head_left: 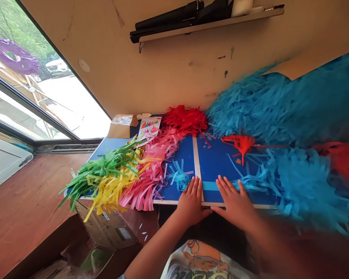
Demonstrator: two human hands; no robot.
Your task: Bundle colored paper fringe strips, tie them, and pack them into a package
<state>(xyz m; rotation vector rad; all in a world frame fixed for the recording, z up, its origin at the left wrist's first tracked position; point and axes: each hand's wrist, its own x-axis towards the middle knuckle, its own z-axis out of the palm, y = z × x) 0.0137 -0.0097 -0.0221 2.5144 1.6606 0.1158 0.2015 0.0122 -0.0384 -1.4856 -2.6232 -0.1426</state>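
My left hand (191,201) lies flat near the front edge of a blue table (180,155), fingers stretched out, beside the cut end of a blue tissue-paper tassel (180,176). My right hand (235,203) rests to its right with its fingers spread. Between the two hands a flat blue paper band (211,186) runs across the table, its ends partly hidden under my fingers. Loose blue tissue strips (258,176) lie just beyond my right fingertips. A red tassel (242,142) sits further back.
Green (107,164), yellow (113,190) and pink (154,162) tissue fringes hang over the table's left front edge. Red fringe (184,119) lies behind. Large blue tissue piles (279,104) fill the right. An open cardboard box (110,228) stands below left. A shelf (212,25) juts from the wall.
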